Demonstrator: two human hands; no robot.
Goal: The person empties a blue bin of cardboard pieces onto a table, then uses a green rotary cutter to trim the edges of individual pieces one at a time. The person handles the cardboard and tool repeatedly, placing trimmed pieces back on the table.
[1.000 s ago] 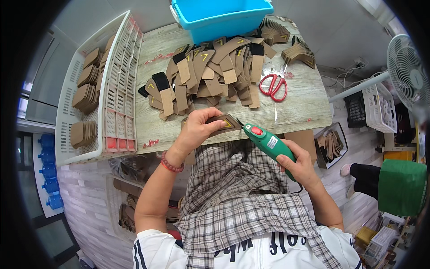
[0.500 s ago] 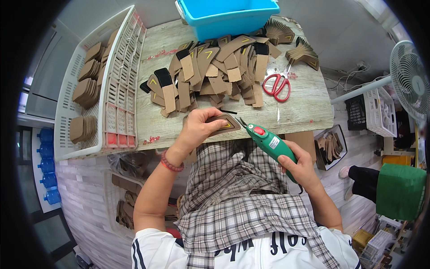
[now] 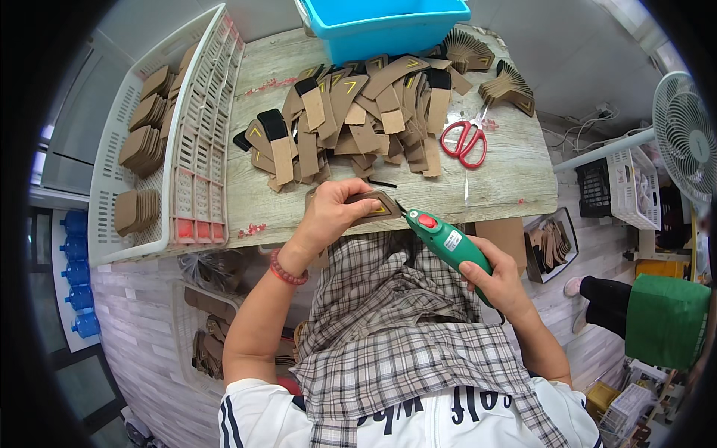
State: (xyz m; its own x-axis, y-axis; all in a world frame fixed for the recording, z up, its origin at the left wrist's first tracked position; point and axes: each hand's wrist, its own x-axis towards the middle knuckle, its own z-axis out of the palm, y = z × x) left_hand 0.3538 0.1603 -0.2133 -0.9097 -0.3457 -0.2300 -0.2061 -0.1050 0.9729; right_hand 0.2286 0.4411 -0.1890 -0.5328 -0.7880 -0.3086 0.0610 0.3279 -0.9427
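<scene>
Pinched in my left hand (image 3: 334, 210) is a brown strap piece (image 3: 382, 208) with a yellow V mark, held over the table's near edge. My right hand (image 3: 496, 275) grips green electric scissors (image 3: 450, 245) with a red button. Their dark tip meets the right end of the strap piece. Just beyond my left hand a thin black scrap (image 3: 382, 184) lies on the table. A heap of similar brown pieces (image 3: 358, 112), some with black ends and yellow marks, covers the table's middle. Red-handled scissors (image 3: 464, 143) lie to the right of the heap.
A white crate (image 3: 202, 149) with stacked brown pieces stands at the left. At the back is a blue bin (image 3: 388, 30); fanned bundles (image 3: 508, 91) lie at the right. A fan (image 3: 683, 138) stands beyond the table. A person's leg (image 3: 603, 299) shows at right.
My right hand has brought the electric scissors slightly left, so their tip now reaches the end of the strap piece. My left hand stays nearly still.
</scene>
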